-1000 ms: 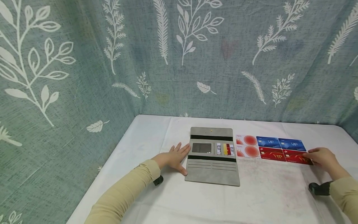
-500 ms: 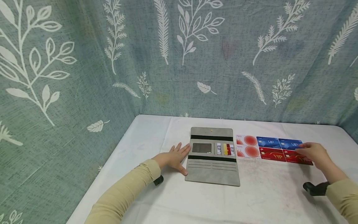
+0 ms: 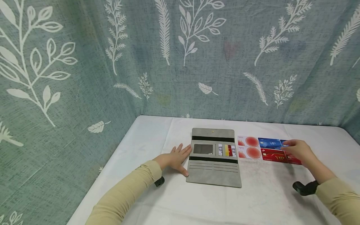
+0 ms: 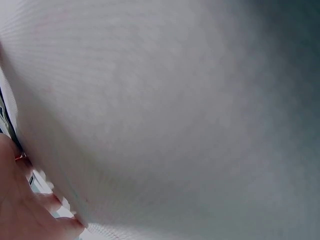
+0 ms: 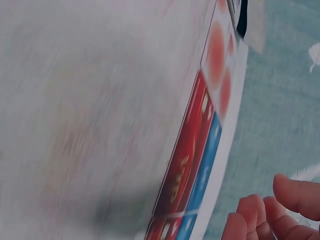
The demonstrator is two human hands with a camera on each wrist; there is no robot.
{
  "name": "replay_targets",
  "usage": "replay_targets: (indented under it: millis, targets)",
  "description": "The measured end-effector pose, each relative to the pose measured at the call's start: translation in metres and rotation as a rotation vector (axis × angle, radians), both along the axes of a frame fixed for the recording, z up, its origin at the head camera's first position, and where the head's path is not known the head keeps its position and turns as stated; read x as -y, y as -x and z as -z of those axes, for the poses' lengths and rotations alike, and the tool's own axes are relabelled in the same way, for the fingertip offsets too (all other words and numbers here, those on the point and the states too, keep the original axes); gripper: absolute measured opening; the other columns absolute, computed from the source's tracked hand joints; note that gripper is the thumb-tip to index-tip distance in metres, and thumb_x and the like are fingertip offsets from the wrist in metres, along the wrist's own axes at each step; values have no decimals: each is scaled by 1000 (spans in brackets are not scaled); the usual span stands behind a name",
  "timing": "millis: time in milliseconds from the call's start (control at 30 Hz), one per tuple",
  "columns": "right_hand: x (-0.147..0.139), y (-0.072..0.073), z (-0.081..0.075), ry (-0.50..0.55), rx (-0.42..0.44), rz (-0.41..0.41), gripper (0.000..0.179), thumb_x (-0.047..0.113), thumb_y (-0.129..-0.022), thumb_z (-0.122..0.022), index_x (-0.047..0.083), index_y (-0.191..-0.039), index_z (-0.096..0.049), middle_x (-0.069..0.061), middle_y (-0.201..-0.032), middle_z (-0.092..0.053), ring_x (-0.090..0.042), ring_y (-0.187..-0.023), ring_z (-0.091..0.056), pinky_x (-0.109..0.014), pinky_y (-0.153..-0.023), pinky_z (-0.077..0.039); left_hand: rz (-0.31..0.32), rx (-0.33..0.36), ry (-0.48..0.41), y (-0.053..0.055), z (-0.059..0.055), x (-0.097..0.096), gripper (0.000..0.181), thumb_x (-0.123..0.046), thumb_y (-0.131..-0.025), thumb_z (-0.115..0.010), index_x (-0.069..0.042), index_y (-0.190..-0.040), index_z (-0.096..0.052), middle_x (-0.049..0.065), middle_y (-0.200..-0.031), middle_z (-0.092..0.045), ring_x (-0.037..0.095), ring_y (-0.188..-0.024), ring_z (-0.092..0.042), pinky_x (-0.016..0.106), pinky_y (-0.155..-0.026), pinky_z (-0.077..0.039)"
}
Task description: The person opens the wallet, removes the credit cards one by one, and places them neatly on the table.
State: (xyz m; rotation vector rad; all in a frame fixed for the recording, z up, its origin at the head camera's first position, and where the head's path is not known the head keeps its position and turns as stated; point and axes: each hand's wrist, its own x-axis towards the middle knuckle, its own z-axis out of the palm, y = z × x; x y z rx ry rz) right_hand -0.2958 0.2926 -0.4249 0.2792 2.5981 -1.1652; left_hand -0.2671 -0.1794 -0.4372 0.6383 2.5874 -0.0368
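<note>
red cards (image 3: pixel 274 155) lie below the right grip (image 3: pixel 299 153).

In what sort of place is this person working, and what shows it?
Probably a small curtained-off recording booth, though the wider room is out of view: leaf-patterned green fabric hangs behind and to one side, white cloth covers the table, and black wrist-worn devices look like cameras.

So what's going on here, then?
Someone is at a table with an open wallet and two rows of cards laid beside it. Their left hand is spread at the wallet's edge. Their right hand hovers over the rows' right end, apparently holding nothing.
</note>
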Motion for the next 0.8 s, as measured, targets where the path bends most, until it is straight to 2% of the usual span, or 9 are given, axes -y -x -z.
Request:
replay_targets:
  millis: [100,200,367,667,800]
  targets:
    - [14,-5,-8,8,-10,-26,64,29,-87,-62,-12,-130,-37,-37,-126,-38,-37,-96,-53,-36,-74,-53,0,0,-2,0,0,0,116,-62,-67,-68,-12,-148,-1,2,-155,6,35,-139,7,53,-110,-3]
    - [28,-12,-19,14,-16,-56,60,26,-89,-59,-13,-129,-37,-37,-123,-40,-38,-97,-54,-46,-84,-49,-3,1,-5,0,0,0,116,-62,-67,-68,-12,-148,-1,1,-155,6,34,-140,8,53,-111,-3]
    - [44,-18,-25,28,-24,-91,57,24,-90,-58,-13,-127,-38,-36,-120,-44,-35,-95,-57,-44,-83,-50,-8,1,-5,0,0,0,117,-62,-66,-68,-13,-148,-2,1,-155,6,34,-140,8,53,-111,-3]
    - [66,-16,-21,90,-24,-141,53,21,-89,-58,-13,-126,-42,-32,-114,-52,-20,-83,-61,-36,-78,-53,-6,-3,-7,0,1,0,117,-61,-66,-68,-12,-148,-2,1,-155,6,34,-140,8,54,-110,-3]
    - [76,-15,-19,116,-21,-154,54,21,-88,-59,-13,-126,-43,-31,-112,-54,-21,-83,-61,-33,-75,-54,-7,-3,-6,0,1,0,117,-62,-66,-68,-12,-148,-2,1,-155,6,34,-140,8,53,-110,-3]
